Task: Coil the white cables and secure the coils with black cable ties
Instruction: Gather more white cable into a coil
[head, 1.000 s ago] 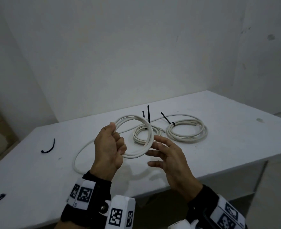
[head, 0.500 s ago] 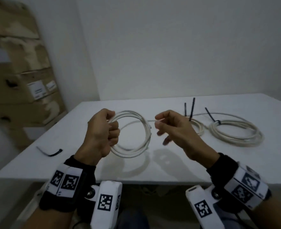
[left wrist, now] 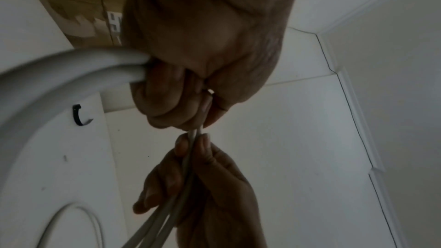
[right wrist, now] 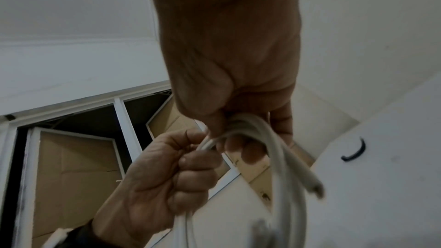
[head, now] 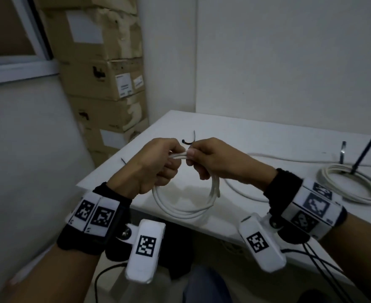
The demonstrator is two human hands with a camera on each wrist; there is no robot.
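Observation:
Both hands hold one white cable coil (head: 180,209) above the table's near left corner. My left hand (head: 156,165) grips the coil's top strands in a fist. My right hand (head: 210,159) grips the same strands right beside it, fingers curled round them. The loops hang below the hands, and a cut cable end (right wrist: 316,190) sticks out at the right. A loose black cable tie (head: 188,141) lies on the table just behind the knuckles. Farther right lies a tied coil (head: 354,186) with black tie tails (head: 362,157) standing up.
The white table (head: 267,136) fills the right half, with its corner edge (head: 79,184) near my left wrist. Stacked cardboard boxes (head: 106,79) stand against the wall beyond the table's left end. A loose length of white cable (head: 289,157) runs across the table behind my right hand.
My right hand has come in from apart and closed on the coil next to the left hand. The view has swung left, so the tied coils now sit at the right edge.

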